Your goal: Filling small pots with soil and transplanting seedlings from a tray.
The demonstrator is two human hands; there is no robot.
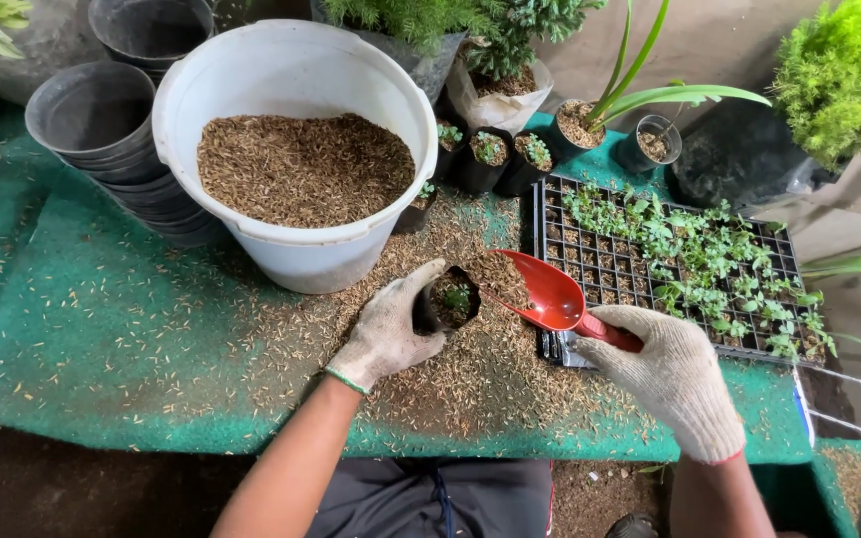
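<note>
Tipping husks from the red scoop (542, 295), the right hand (672, 377) has its grip closed round the handle. Left hand (388, 330) wraps the small black pot (447, 302), steadying it on the green bench (102, 329) beside the white bucket (291, 149).

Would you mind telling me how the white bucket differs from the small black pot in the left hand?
The white bucket is large and stands free; the small black pot is tiny and gripped by the left hand. The bucket holds only husks; the pot holds a seedling. Both are round and open-topped.

One white bucket (296, 149), one red scoop (540, 291), one seedling tray (680, 259), two gloved hands, and four small filled black pots behind the one being held (447, 304).
</note>
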